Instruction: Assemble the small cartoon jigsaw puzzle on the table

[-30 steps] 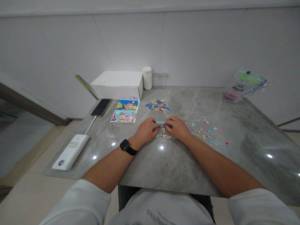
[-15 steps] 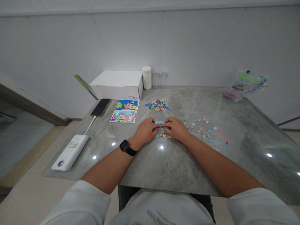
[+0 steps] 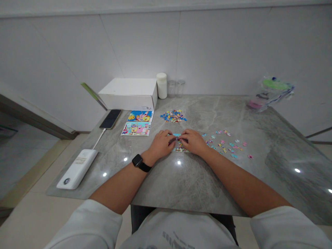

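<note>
A small, partly built jigsaw puzzle (image 3: 181, 148) lies flat on the grey table, mostly covered by my hands. My left hand (image 3: 162, 143) rests at its left side, thumb and fingers closed toward its middle; what they hold, if anything, is hidden. From the right, my right hand (image 3: 194, 141) pinches at the same spot, apparently on a small puzzle piece whose outline is too small to make out. The fingertips of both hands almost meet. Loose puzzle pieces (image 3: 224, 150) in pink, blue and yellow are scattered to the right of my right hand.
Beyond the puzzle is a heap of pieces (image 3: 173, 116). Two picture cards (image 3: 136, 128) lie left of it, before a white box (image 3: 128, 93). A phone (image 3: 110, 119) is cabled to a white power bank (image 3: 77, 168). A plastic bag (image 3: 269, 94) stands far right.
My hands stay at the same place on the puzzle, with only a slight shift of the fingertips. The whole view has moved very slightly.
</note>
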Tool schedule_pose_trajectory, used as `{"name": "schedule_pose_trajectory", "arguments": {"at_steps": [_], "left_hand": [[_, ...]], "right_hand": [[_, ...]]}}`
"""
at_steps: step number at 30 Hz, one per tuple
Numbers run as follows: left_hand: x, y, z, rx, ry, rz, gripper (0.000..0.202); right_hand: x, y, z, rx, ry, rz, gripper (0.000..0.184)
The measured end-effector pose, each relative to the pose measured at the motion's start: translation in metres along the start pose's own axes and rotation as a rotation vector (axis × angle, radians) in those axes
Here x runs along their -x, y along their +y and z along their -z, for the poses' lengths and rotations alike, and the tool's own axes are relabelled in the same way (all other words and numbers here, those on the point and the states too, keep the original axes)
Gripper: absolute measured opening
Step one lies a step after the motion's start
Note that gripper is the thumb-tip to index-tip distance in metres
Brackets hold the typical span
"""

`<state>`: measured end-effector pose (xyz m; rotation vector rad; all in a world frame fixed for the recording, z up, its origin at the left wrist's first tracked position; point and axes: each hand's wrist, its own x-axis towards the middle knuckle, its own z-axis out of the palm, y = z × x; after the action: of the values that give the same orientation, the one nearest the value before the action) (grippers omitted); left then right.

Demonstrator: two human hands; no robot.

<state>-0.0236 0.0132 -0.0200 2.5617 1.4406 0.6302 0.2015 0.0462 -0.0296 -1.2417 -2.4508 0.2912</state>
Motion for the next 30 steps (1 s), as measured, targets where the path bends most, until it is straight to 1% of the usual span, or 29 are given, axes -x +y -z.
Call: {"name": "schedule_pose_trajectory", "arguments": {"at_steps": [3, 13, 19, 22, 30], "left_hand": [[0.0, 0.0, 0.0, -0.019, 0.007, 0.01, 0.03], [-0.001, 0.0, 0.0, -0.054, -0.043, -0.001, 0.031], [-0.001, 0.001, 0.001, -0.042, -0.068, 0.008, 0.033], [-0.001, 0.001, 0.001, -0.046, -0.067, 0.009, 0.034], [0.001, -0.001, -0.003, -0.038, -0.043, -0.001, 0.034]], "right_hand": [[0.0, -0.001, 0.001, -0.01, -0.001, -0.014, 0.024], [-0.001, -0.001, 0.003, -0.034, -0.005, -0.03, 0.022], [0.0, 0.004, 0.012, 0.029, 0.027, -0.142, 0.025], [0.002, 0.004, 0.014, 0.068, 0.013, -0.175, 0.026], [0.002, 0.006, 0.011, 0.08, -0.011, -0.158, 0.027]]}}
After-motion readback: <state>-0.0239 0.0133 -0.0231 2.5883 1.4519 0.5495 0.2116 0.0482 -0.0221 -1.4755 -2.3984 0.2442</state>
